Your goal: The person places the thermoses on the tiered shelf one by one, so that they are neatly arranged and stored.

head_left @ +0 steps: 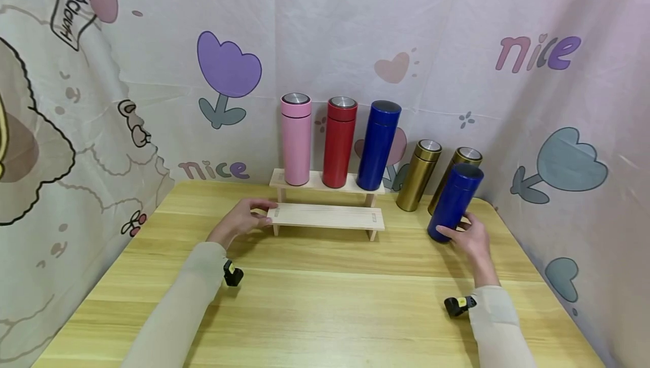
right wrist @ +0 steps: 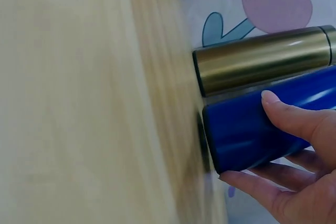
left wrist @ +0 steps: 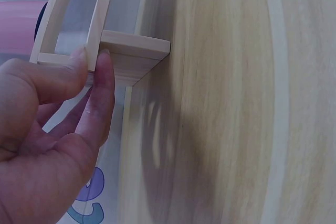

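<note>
A two-step wooden stand (head_left: 325, 217) sits at the back of the table. My left hand (head_left: 241, 220) pinches the left end of its lower board, thumb on top and fingers beneath, as the left wrist view shows up close. On the upper step stand a pink thermos (head_left: 296, 145), a red thermos (head_left: 340, 145) and a blue thermos (head_left: 378, 148). Over at the right, my right hand (head_left: 469, 238) grips a second blue thermos (right wrist: 252, 127) low on its body. In the right wrist view its base is close to the tabletop, thumb across the near side.
Two gold thermoses stand right of the stand: one gold thermos (head_left: 420, 176) in plain view, the other gold thermos (head_left: 467, 156) partly hidden behind the held blue one. A printed cloth (head_left: 325, 35) hangs behind the wooden table (head_left: 325, 306) and along both sides.
</note>
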{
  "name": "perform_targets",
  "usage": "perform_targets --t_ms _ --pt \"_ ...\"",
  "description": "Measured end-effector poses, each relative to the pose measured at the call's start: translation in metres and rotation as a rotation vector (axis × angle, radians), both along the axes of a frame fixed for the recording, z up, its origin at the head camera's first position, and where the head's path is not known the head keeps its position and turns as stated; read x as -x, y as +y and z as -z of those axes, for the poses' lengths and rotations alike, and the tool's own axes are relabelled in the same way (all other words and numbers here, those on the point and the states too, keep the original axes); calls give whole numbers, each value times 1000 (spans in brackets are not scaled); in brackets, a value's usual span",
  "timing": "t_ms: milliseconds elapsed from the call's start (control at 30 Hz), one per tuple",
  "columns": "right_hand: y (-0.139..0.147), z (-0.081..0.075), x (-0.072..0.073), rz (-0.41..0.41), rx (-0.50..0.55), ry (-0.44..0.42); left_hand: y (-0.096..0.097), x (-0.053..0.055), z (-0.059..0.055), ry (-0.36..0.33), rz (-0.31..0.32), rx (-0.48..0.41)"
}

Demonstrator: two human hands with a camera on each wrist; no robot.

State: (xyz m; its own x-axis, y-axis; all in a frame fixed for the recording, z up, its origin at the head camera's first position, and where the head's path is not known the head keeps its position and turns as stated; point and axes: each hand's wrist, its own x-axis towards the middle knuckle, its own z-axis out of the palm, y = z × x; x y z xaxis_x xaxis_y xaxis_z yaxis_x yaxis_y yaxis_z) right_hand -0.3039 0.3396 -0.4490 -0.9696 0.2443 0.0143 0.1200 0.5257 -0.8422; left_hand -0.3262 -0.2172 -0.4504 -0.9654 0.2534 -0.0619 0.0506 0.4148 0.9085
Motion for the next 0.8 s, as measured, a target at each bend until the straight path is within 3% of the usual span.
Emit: perform_targets --t_ms 367,800 --pt "-16 -16 -8 -104 37 14 -1 -1 -1 0 3 19" --pt "-32 -21 -13 -184 99 29 -2 0 -1 -12 -4 23"
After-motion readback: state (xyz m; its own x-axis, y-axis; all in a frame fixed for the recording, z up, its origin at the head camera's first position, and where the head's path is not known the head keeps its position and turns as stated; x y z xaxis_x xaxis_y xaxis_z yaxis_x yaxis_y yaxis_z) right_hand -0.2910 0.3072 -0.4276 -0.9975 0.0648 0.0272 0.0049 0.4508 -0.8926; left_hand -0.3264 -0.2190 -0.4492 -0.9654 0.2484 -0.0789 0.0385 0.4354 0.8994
